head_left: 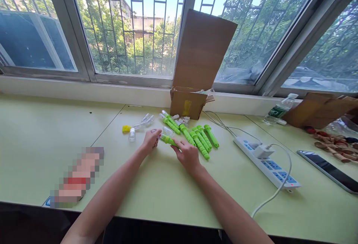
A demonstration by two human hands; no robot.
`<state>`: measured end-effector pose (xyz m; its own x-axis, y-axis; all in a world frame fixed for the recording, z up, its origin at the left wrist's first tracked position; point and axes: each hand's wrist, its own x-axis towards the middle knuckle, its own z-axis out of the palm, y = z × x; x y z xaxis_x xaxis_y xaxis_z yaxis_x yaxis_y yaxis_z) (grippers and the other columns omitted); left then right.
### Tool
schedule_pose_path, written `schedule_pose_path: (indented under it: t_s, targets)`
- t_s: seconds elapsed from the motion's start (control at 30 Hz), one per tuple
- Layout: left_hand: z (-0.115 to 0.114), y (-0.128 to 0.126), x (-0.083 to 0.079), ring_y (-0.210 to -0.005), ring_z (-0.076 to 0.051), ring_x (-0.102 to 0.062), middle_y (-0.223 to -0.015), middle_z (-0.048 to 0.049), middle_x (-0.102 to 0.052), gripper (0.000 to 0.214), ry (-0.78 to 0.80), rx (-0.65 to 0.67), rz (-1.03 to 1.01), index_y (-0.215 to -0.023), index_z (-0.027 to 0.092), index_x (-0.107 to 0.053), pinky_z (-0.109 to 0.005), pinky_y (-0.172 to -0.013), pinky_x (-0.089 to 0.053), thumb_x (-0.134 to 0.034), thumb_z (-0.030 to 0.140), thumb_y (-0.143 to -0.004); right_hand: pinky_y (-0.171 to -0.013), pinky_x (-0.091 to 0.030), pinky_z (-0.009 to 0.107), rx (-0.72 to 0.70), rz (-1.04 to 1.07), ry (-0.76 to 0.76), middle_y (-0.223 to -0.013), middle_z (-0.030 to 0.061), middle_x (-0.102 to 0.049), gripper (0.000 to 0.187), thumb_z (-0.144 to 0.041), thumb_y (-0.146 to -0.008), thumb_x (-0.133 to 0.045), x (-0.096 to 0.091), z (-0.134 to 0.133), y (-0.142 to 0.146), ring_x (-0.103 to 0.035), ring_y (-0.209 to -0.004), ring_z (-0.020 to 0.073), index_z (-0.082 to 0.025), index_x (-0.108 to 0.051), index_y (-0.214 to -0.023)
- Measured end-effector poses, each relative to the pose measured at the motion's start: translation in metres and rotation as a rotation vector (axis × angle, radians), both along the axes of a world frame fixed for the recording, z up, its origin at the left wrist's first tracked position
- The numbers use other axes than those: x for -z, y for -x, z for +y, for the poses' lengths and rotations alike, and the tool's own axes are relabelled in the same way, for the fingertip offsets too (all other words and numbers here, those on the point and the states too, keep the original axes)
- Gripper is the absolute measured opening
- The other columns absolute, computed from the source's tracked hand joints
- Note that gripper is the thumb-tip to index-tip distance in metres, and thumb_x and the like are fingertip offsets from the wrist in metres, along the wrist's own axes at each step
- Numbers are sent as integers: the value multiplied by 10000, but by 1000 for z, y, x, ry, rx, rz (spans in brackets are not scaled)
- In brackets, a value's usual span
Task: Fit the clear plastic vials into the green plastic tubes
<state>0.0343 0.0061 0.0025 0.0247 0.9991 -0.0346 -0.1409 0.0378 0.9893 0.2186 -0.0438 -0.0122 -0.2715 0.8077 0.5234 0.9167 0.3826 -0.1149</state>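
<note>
My right hand [188,155] is wrapped round a bright green ribbed plastic tube [168,140], which points left. At the tube's left end, my left hand [152,139] is closed, its thumb and fingers beside the tip; what sits in them is too small to make out. Just behind the tube lies a clear plastic cap [168,131]. More green tubes [199,145] lie to the right of my hands, and a few with clear ends [170,121] lie beyond them. Several clear plastic caps [144,121] and a yellow piece [126,128] are to the left.
An open cardboard box [184,104] stands against the window sill. On the right are a white power strip [265,163] with cables, a phone [328,169], a water bottle [280,109] and wooden pieces [332,147]. A blurred-out item [79,177] lies at the left front.
</note>
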Motion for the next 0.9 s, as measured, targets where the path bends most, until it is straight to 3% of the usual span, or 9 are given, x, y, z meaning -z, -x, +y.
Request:
schedule_pose_path:
  t_s: [0.17, 0.33, 0.47, 0.57, 0.67, 0.8, 0.9]
  targets:
    - [4, 2, -1, -276, -31, -225, -377, 94, -311, 262, -14, -28, -13, -591, 196, -358, -179, -309, -130, -572, 283, -714, -619, -407, 245, -39, 90, 146, -1007, 67, -714, 410, -426, -923, -428, -1, -4, 10, -639, -781, 192, -261, -588, -1263]
    - [4, 5, -3, -275, -28, -228, -384, 94, -305, 254, -18, -12, -13, -589, 196, -350, -175, -310, -106, -572, 249, -699, -600, -400, 263, -19, 266, 341, -814, 49, -727, 449, -465, -883, -470, -8, -7, 14, -612, -662, 196, -259, -596, -1261]
    - [3, 7, -7, -279, -19, -216, -393, 95, -304, 268, -34, 14, -14, -580, 193, -345, -170, -312, -109, -578, 249, -698, -556, -372, 244, -165, 533, 504, -729, 11, -673, 446, -518, -850, -497, -13, -7, 15, -547, -622, 163, -262, -649, -1182]
    - [3, 9, -8, -286, -14, -206, -410, 96, -303, 273, -78, 55, -21, -587, 191, -349, -167, -315, -107, -581, 271, -707, -456, -292, 215, -292, 813, 736, -576, -27, -525, 533, -574, -804, -537, -17, -7, 16, -394, -483, 99, -201, -643, -1168]
    - [3, 11, -8, -292, -12, -208, -422, 99, -281, 294, -120, 99, -28, -589, 190, -347, -167, -319, -110, -592, 296, -710, -389, -187, 195, -333, 1035, 1025, -531, -61, -409, 590, -591, -746, -605, -21, -7, 12, -263, -421, 60, -165, -619, -1153]
    - [2, 12, -8, -301, -15, -227, -431, 98, -286, 313, -149, 165, -30, -600, 188, -359, -166, -326, -127, -609, 331, -721, -363, -131, 180, -387, 1163, 1312, -571, -45, -461, 470, -553, -752, -626, -27, -5, 1, -272, -401, 41, -176, -605, -1031]
    - [0, 12, -8, -301, -20, -246, -429, 95, -310, 320, -150, 205, -40, -612, 188, -371, -168, -329, -133, -626, 349, -721, -355, -114, 169, -416, 1212, 1470, -566, -56, -457, 435, -519, -769, -619, -29, -2, -7, -251, -370, 30, -188, -576, -1048]
